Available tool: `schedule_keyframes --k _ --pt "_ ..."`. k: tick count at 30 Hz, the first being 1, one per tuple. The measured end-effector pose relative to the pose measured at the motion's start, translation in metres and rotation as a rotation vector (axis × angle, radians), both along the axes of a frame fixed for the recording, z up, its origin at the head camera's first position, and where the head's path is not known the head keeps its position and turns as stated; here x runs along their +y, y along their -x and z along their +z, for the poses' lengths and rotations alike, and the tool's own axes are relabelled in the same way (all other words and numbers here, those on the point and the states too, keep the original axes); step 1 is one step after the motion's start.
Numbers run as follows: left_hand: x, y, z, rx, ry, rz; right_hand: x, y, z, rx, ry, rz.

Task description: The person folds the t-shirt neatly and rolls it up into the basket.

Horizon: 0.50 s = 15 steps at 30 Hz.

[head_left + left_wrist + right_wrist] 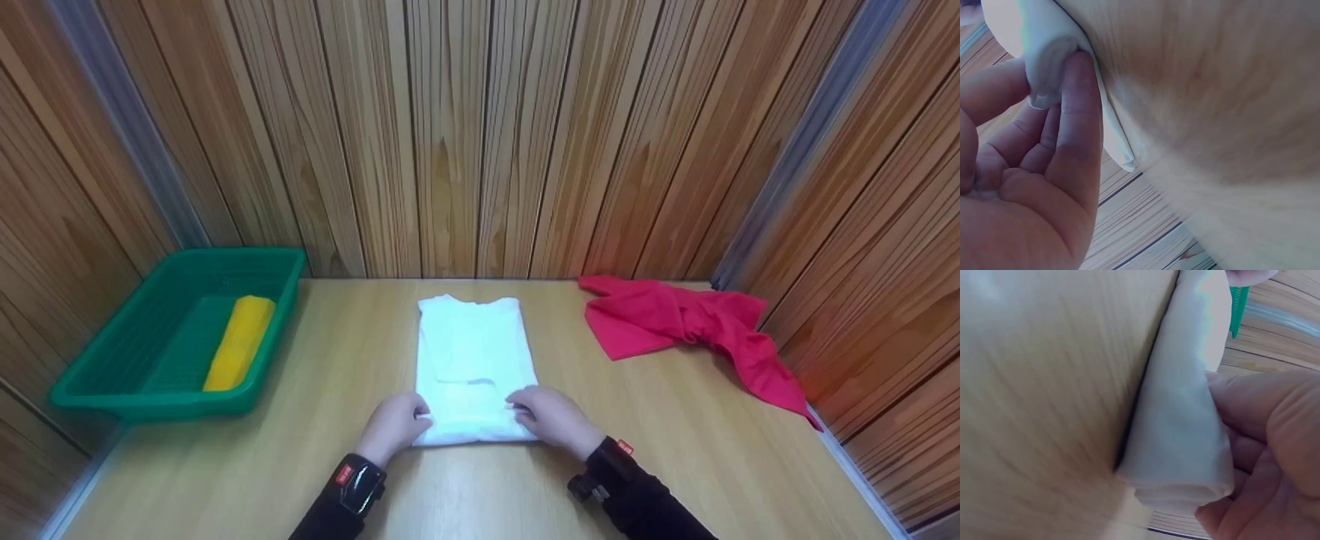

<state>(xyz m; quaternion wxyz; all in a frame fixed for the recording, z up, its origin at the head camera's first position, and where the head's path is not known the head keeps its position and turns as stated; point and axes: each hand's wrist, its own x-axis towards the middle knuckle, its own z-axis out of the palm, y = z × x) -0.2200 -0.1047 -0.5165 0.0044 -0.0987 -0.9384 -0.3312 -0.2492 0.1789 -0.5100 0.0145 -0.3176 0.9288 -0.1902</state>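
A white shirt [472, 352], folded into a narrow rectangle, lies on the table with its neckline toward the back wall. Its near edge is turned over into a thick roll. At the left end of that roll, my left hand [396, 426] pinches the fabric; the left wrist view shows the rolled end [1053, 67] between thumb and finger. My right hand [556, 418] grips the right end, the thumb [1235, 391] lying along the roll [1176, 433] in the right wrist view. Layers of cloth show at the roll's open end there.
On the left stands a green plastic basket [161, 405] with a rolled yellow cloth [240, 343] inside. A crumpled red cloth [675, 315] lies at the back right, reaching the side wall. Wood-panelled walls [450, 135] enclose the table [480, 495] at the back and sides.
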Motion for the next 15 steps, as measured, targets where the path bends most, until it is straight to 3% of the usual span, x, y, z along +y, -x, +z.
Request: schedule_keyframes --k 3,9,15 --pt "0.001 0.000 0.000 -0.003 0.010 0.000 0.000 -0.010 0.002 0.042 -0.024 0.019" --pt "0.001 0.001 0.000 0.009 0.021 0.001 -0.003 -0.032 0.002 0.196 -0.034 0.133" --pt "0.000 0.001 -0.001 0.014 0.019 -0.006 -0.006 -0.041 -0.003 0.318 -0.035 0.192"
